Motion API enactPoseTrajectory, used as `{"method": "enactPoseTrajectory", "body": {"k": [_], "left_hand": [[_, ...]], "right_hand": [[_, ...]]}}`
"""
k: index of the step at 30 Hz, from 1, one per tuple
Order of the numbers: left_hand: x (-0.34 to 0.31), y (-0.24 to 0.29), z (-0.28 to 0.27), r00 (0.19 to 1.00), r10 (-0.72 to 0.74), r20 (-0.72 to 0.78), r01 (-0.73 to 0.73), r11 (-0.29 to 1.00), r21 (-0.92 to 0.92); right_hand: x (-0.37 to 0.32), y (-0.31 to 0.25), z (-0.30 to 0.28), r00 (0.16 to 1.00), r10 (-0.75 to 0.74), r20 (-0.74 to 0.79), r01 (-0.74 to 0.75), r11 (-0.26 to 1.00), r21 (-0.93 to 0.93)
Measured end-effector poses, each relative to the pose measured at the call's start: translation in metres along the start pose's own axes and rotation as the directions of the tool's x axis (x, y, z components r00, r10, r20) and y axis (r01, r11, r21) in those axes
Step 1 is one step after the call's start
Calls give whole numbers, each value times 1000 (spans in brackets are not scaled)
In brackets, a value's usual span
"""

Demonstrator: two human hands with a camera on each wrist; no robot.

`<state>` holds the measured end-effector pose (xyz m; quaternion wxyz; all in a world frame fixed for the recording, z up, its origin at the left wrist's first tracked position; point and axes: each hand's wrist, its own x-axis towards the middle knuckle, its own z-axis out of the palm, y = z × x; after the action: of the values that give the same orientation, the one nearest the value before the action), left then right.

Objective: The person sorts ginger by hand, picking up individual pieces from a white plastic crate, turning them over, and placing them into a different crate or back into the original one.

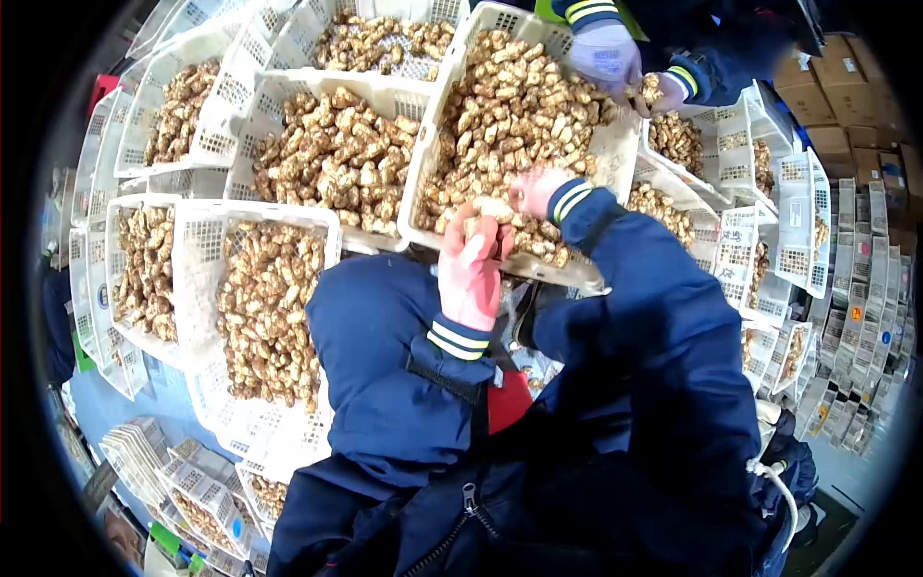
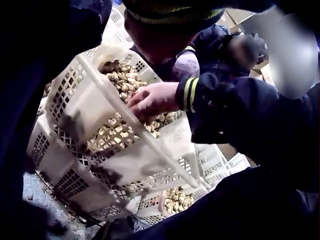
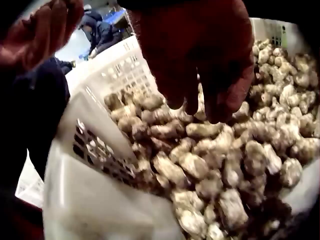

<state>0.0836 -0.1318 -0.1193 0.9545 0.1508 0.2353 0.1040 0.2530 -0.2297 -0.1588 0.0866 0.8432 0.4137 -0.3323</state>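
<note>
Knobby brown-and-cream tubers (image 1: pixel 519 106) fill a white perforated plastic crate (image 1: pixel 416 197) tilted before me. My left hand (image 1: pixel 469 279), in pink, is raised at the crate's near edge with fingers curled around a pale tuber (image 1: pixel 471 226), largely hidden by them; in the right wrist view that hand (image 3: pixel 40 40) appears at upper left. Over the pile, my right hand (image 1: pixel 540 192) reaches in from the right. The right wrist view has its fingers (image 3: pixel 192 102) pointing down, slightly apart, tips close over the tubers (image 3: pixel 205 145). The left wrist view shows this right hand (image 2: pixel 155 100) low inside the crate.
Across the crate, another person's gloved hands (image 1: pixel 606 58) hold a tuber (image 1: pixel 651 91). More tuber-filled crates (image 1: pixel 332 159) stand at left, with others (image 1: pixel 707 154) at right. Stacked crates (image 1: pixel 851 317) and cardboard boxes (image 1: pixel 836 87) line the far right.
</note>
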Motion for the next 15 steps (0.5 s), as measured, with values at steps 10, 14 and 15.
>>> {"method": "enactPoseTrajectory", "body": {"k": [10,14,15], "left_hand": [[-6,16,26,990,-12,138,7,999,40],[-3,15,19,989,-59,133,53,997,52],[-4,17,23,989,-59,138,53,998,43]], "right_hand": [[30,-9,59,991,-126,34,130,943,-307],[0,-16,17,983,160,-89,-149,982,118],[-20,-17,-10,972,223,-78,-174,899,401]]}}
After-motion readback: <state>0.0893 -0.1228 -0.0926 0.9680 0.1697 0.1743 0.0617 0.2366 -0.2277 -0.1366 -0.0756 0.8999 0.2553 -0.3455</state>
